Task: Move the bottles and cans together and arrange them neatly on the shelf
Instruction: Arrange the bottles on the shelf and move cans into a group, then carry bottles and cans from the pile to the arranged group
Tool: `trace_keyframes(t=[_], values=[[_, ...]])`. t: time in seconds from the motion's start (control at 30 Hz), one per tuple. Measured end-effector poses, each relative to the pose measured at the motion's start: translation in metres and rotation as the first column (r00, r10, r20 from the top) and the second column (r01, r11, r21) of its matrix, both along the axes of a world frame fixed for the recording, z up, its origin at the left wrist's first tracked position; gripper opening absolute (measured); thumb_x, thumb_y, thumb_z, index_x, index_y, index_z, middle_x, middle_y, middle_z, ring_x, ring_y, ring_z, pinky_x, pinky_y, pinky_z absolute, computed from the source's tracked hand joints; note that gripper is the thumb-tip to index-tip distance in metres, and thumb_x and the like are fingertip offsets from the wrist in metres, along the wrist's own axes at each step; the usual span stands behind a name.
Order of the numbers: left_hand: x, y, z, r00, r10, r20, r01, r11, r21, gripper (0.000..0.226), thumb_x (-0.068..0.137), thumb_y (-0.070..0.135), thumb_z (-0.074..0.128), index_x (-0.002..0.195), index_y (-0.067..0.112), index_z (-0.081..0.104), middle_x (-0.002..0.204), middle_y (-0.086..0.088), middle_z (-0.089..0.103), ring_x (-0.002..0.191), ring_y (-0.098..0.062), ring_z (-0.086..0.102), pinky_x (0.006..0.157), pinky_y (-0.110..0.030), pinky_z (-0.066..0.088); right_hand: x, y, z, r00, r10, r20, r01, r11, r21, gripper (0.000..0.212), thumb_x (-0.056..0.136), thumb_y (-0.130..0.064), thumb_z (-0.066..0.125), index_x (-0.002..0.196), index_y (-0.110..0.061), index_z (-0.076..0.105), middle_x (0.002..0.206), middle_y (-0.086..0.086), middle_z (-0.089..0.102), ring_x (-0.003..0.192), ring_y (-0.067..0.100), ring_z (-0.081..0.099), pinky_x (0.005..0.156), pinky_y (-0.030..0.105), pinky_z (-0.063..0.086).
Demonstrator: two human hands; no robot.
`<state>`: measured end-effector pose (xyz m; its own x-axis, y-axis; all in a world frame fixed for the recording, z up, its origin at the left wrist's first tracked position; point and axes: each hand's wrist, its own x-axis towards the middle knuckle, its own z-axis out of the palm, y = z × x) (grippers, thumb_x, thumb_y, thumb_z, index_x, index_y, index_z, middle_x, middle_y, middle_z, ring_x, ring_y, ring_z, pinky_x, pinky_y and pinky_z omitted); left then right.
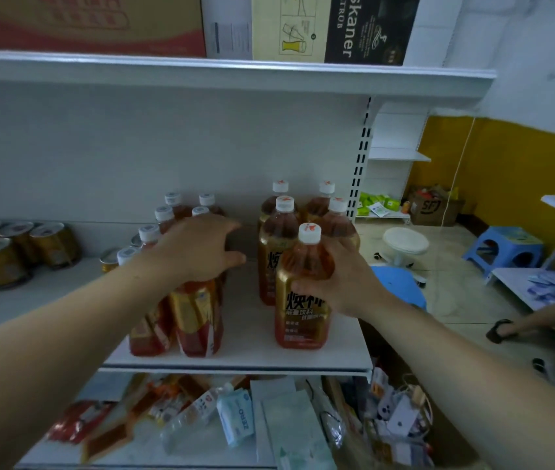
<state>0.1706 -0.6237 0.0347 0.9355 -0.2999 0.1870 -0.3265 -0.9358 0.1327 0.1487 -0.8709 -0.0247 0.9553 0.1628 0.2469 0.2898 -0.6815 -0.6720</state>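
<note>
Your right hand [347, 283] wraps the full, heavy front bottle [303, 290] mid-body; left hand [198, 249] fingers spread over caps.

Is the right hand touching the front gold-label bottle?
Touching. The head view shows the right hand wrapped around the front gold-label bottle, fingers lying across its label, with no gap visible.

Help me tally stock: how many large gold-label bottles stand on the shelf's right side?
5. Two at the back, two in the middle, and one in front in the right hand's grip. More may be hidden behind.
</note>
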Motion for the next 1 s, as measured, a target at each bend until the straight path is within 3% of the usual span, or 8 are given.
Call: trace_keyframes(t=[0.1,0.17,0.33,0.5,0.63,0.8,0.9,1.0], values=[[-0.005,0.027,-0.003,0.979,0.203,-0.024,-0.191,0.951,0.242,0.080,0.076,0.077,0.041,0.144,0.037,0.027,0.154,0.000,0.025,0.140,-0.031,0.020,0.108,-0.060,0.014,0.007,0.020,0.002,0.999,0.032,-0.022,-0.031,0.999,0.043,0.080,0.061,-0.056,0.076,0.132,-0.030,0.048,0.134,-0.002,0.048,0.120,0.019,0.049,0.103,0.042,0.042],[-0.006,0.036,-0.011,0.946,0.306,-0.103,-0.274,0.930,0.247,0.085,0.070,0.084,0.033,0.144,0.045,0.017,0.157,0.001,0.016,0.142,-0.036,0.011,0.105,-0.067,0.008,0.010,0.030,0.003,1.000,0.009,-0.014,-0.008,0.999,0.048,0.078,0.059,-0.061,0.073,0.127,-0.030,0.051,0.129,-0.003,0.050,0.117,0.018,0.050,0.100,0.041,0.043],[-0.010,0.034,-0.019,0.941,0.330,-0.082,-0.307,0.929,0.208,0.077,0.074,0.078,0.037,0.142,0.047,0.019,0.153,-0.007,0.026,0.139,-0.040,0.012,0.103,-0.063,0.018,0.007,0.039,-0.003,0.998,-0.044,0.037,0.041,0.997,0.067,0.072,0.068,-0.052,0.076,0.130,-0.032,0.047,0.126,-0.007,0.041,0.112,0.013,0.044,0.095,0.034,0.039],[-0.016,0.044,-0.009,0.964,0.219,-0.150,-0.203,0.972,0.118,0.080,0.074,0.077,0.040,0.144,0.042,0.020,0.154,-0.004,0.024,0.140,-0.038,0.014,0.107,-0.061,0.019,0.008,0.048,0.023,0.998,-0.038,-0.040,0.037,0.999,-0.027,0.074,0.060,-0.058,0.076,0.124,-0.032,0.049,0.125,-0.002,0.054,0.114,0.021,0.054,0.092,0.037,0.045],[-0.028,0.079,0.003,0.989,0.082,-0.125,-0.095,0.991,-0.095,0.072,0.081,0.065,0.049,0.143,0.036,0.029,0.148,-0.003,0.036,0.134,-0.028,0.033,0.105,-0.042,0.029,0.012,0.074,0.066,0.980,-0.176,0.089,0.188,0.969,-0.162,0.093,0.068,-0.068,0.068,0.145,-0.033,0.028,0.147,0.002,0.037,0.129,0.028,0.041,0.087,0.032,0.029],[-0.053,0.164,0.004,0.986,0.051,-0.157,-0.083,0.976,-0.201,0.071,0.086,0.055,0.055,0.146,0.027,0.030,0.154,-0.003,0.028,0.133,-0.008,0.030,0.103,-0.012,0.016,0.020,0.168,0.096,0.999,-0.011,0.049,0.026,0.942,-0.335,0.090,0.073,-0.070,0.062,0.147,-0.027,0.033,0.151,0.004,0.036,0.131,0.027,0.042,0.087,0.032,0.035],[-0.073,0.236,-0.007,0.944,0.197,-0.263,-0.246,0.955,-0.167,0.078,0.084,0.059,0.056,0.148,0.029,0.022,0.157,0.001,0.021,0.140,-0.018,0.025,0.110,-0.030,0.022,0.024,0.246,0.095,0.998,0.056,0.016,-0.046,0.927,-0.372,0.084,0.074,-0.067,0.063,0.143,-0.026,0.038,0.146,0.004,0.042,0.124,0.025,0.047,0.082,0.029,0.033],[-0.095,0.310,-0.019,0.914,0.269,-0.303,-0.327,0.932,-0.158,0.080,0.083,0.058,0.058,0.148,0.029,0.022,0.156,0.000,0.023,0.140,-0.021,0.027,0.110,-0.033,0.024,0.028,0.326,0.091,0.993,0.110,-0.042,-0.117,0.913,-0.391,0.085,0.076,-0.066,0.064,0.145,-0.025,0.037,0.148,0.005,0.041,0.127,0.026,0.046,0.084,0.028,0.034]])
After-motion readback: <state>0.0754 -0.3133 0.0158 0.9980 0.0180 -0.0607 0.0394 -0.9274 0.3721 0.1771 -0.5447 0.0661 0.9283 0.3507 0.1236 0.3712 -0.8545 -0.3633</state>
